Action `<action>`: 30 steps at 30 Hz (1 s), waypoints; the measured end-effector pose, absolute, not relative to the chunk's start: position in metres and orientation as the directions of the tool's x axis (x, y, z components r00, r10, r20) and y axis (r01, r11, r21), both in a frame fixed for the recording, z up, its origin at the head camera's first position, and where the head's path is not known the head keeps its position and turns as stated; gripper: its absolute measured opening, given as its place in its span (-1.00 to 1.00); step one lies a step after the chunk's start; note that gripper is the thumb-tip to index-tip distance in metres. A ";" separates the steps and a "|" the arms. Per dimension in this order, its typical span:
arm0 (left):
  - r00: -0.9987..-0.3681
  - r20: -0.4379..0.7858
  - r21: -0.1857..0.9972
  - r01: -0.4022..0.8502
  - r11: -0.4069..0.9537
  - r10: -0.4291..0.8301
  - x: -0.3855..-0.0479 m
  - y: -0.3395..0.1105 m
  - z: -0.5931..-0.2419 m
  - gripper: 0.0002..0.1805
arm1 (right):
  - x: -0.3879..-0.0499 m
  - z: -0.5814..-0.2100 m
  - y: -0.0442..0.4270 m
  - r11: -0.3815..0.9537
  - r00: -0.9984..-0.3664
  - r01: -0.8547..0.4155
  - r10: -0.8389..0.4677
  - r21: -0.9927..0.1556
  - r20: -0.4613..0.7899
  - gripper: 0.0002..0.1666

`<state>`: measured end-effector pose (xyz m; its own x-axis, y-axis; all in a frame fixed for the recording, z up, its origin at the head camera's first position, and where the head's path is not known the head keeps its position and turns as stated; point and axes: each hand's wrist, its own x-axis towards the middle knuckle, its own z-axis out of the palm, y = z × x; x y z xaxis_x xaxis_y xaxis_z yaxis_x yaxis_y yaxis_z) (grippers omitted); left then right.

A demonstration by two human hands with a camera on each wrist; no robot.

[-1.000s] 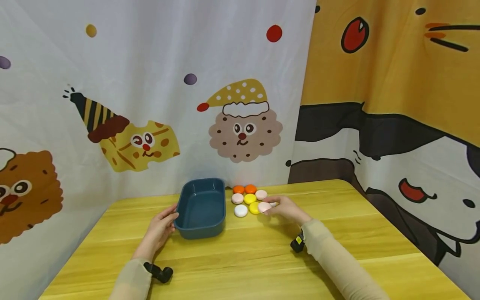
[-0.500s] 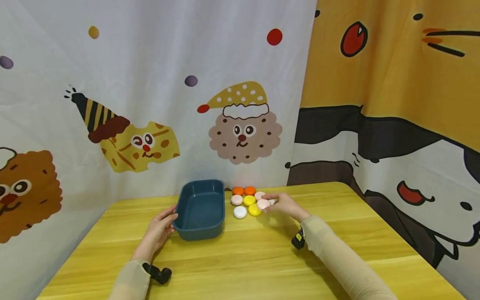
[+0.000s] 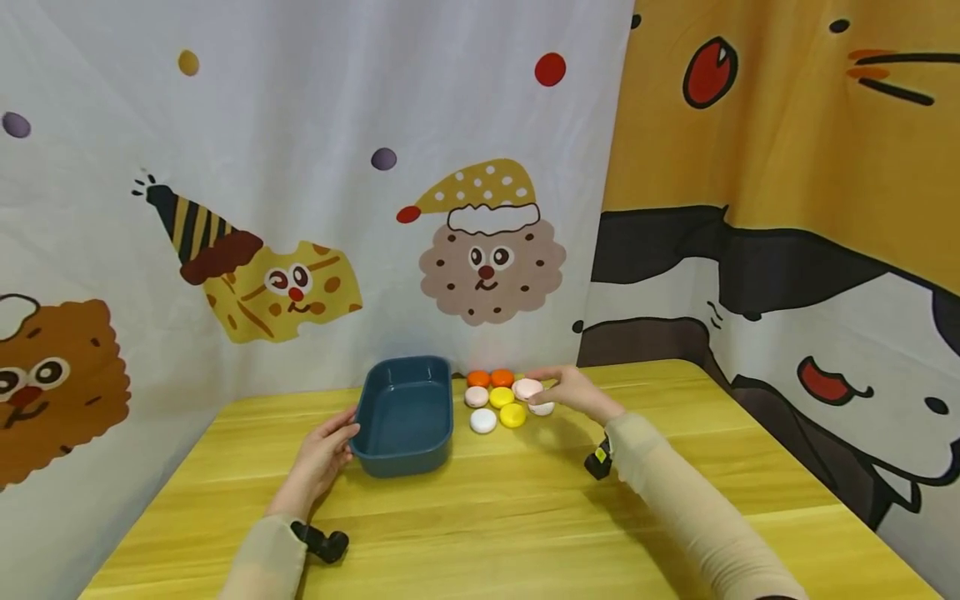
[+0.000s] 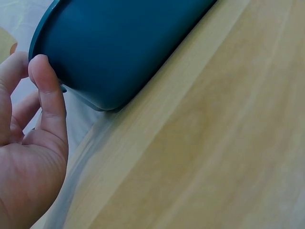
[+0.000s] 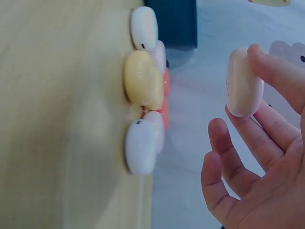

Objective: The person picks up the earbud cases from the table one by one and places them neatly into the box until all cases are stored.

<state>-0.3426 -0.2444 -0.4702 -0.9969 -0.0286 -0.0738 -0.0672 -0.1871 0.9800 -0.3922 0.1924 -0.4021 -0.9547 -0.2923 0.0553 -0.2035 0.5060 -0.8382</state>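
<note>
The left hand holds a dark blue bin by its left rim; in the left wrist view the thumb lies against the bin's outer wall. Pinched between thumb and fingers of the right hand is a pale pink disc, which the right wrist view shows raised off the table. Beside and below it rest two yellow discs, a white disc partly behind the fingers, another white one, a pink one and two orange ones.
The wooden table ends at a white printed curtain behind the bin and discs. An orange and dark cartoon curtain hangs along the right side. A small black device is strapped to each wrist.
The right hand has moved up and slightly back with the pink disc, uncovering more of the near yellow disc and the white disc at right. The left hand and bin stay in place.
</note>
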 end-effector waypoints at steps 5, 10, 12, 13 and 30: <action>-0.996 -0.081 0.981 -0.074 -0.180 -0.033 -0.344 -0.244 -0.470 -0.34 | -0.394 -0.390 0.197 0.521 -0.954 -0.218 -0.291 -0.825 0.069 -0.35; -0.996 -0.085 0.980 -0.079 -0.185 -0.025 -0.344 -0.245 -0.469 -0.33 | -0.393 -0.378 0.199 0.523 -0.958 -0.216 -0.278 -0.825 0.075 -0.38; -0.996 -0.087 0.979 -0.082 -0.188 -0.020 -0.344 -0.245 -0.469 -0.32 | -0.392 -0.372 0.200 0.523 -0.958 -0.216 -0.275 -0.825 0.077 -0.38; -0.996 -0.088 0.978 -0.082 -0.191 -0.024 -0.344 -0.245 -0.469 -0.33 | -0.392 -0.370 0.200 0.526 -0.958 -0.219 -0.274 -0.821 0.080 -0.38; -0.996 -0.079 0.979 -0.072 -0.192 -0.029 -0.343 -0.243 -0.469 -0.34 | -0.402 -0.350 0.190 0.535 -0.944 -0.265 -0.313 -0.802 0.103 -0.35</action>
